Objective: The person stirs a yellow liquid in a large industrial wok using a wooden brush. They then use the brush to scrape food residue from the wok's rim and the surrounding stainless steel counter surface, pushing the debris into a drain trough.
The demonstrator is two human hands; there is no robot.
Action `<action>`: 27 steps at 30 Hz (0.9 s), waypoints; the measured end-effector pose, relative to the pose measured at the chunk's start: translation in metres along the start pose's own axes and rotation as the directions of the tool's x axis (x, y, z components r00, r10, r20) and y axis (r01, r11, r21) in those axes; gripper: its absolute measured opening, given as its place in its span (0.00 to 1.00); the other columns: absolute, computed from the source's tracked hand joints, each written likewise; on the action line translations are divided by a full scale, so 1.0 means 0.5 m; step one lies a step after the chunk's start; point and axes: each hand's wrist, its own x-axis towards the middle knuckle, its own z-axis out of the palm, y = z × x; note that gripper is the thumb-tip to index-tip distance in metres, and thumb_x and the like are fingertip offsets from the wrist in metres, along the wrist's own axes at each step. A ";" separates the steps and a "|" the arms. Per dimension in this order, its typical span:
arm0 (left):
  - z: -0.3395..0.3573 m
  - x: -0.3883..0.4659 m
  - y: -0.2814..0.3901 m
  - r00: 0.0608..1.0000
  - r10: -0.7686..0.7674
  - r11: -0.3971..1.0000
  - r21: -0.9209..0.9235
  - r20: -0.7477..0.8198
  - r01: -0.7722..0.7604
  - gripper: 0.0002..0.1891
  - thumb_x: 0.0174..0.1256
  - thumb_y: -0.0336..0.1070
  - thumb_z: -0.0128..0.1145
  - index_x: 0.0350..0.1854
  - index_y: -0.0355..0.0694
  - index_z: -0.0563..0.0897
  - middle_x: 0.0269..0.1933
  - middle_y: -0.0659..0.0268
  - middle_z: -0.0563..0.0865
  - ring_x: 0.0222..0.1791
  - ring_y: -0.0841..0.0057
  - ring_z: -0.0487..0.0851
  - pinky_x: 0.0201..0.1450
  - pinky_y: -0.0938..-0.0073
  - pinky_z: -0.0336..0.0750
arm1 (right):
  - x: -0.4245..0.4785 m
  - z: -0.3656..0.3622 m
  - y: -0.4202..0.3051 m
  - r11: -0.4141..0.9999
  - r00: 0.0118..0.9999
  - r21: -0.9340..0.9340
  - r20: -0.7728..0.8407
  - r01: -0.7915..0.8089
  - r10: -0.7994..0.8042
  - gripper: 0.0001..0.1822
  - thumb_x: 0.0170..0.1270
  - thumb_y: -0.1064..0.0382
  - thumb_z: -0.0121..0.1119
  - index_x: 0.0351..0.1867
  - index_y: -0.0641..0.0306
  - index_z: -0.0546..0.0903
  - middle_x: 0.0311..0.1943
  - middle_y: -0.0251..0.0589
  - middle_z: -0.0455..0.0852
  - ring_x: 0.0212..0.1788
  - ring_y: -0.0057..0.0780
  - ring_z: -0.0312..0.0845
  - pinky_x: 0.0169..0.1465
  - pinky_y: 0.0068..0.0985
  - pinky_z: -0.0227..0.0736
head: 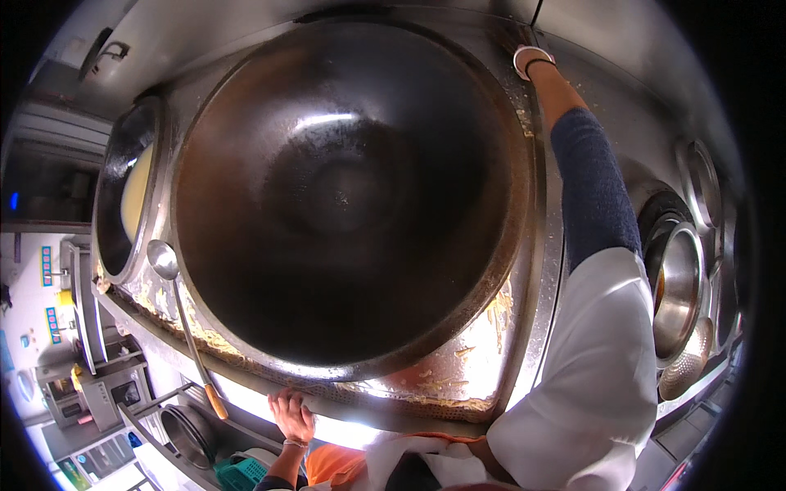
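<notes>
A large, dark wok (344, 202) fills the middle of the view, its inside bare and shiny. My left hand (291, 414) rests on the front edge of the steel stove (245, 393), fingers bent over it and holding nothing visible. Beside that hand lies a long ladle (164, 260) with a wooden handle, its bowl against the wok's left side. My right arm stretches to the far right corner behind the wok. There my right hand (523, 55) is partly hidden at the white wrist band, near dark, blurred bristle-like strands (508, 35); whether it grips them is unclear.
Noodle-like scraps (500, 310) litter the stove around the wok. A second wok (113, 208) with pale yellow contents stands at left. To the right are a steel bowl (681, 301) and a perforated strainer (686, 362). A green basket (241, 474) and stacked pans (184, 433) sit low at left.
</notes>
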 end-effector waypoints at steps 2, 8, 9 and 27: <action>-0.003 -0.010 -0.002 1.000 -0.022 1.000 0.018 -0.005 0.022 0.17 0.58 0.45 0.43 0.42 0.40 0.77 0.50 0.54 0.75 0.56 0.54 0.71 0.67 0.41 0.51 | -0.039 -0.029 0.012 0.986 0.987 -0.119 0.127 0.114 -0.098 0.26 0.49 0.69 0.61 0.54 0.50 0.77 0.39 0.48 0.84 0.30 0.40 0.79 0.28 0.42 0.76; 0.013 -0.052 0.013 0.998 -0.068 0.997 0.021 -0.014 0.068 0.17 0.59 0.46 0.43 0.43 0.41 0.76 0.50 0.55 0.75 0.56 0.55 0.71 0.66 0.41 0.51 | -0.184 -0.304 0.092 0.972 0.956 0.218 0.259 0.084 -0.141 0.24 0.47 0.68 0.62 0.50 0.50 0.80 0.39 0.46 0.85 0.30 0.38 0.80 0.28 0.41 0.74; 0.017 -0.037 0.008 0.999 -0.039 0.999 0.017 -0.020 0.039 0.18 0.59 0.47 0.42 0.44 0.41 0.76 0.51 0.55 0.75 0.57 0.55 0.71 0.66 0.41 0.51 | -0.157 -0.282 0.101 0.978 0.976 0.201 0.199 0.048 -0.089 0.26 0.47 0.68 0.62 0.52 0.50 0.78 0.40 0.47 0.85 0.31 0.39 0.80 0.28 0.41 0.75; 0.003 -0.008 0.004 0.999 0.038 0.999 -0.014 -0.030 -0.038 0.17 0.62 0.46 0.42 0.41 0.41 0.77 0.50 0.55 0.75 0.57 0.55 0.70 0.68 0.45 0.48 | -0.161 -0.132 0.162 0.976 0.936 0.154 0.295 0.152 -0.192 0.56 0.46 0.80 0.58 0.74 0.34 0.46 0.39 0.53 0.84 0.31 0.38 0.78 0.24 0.38 0.71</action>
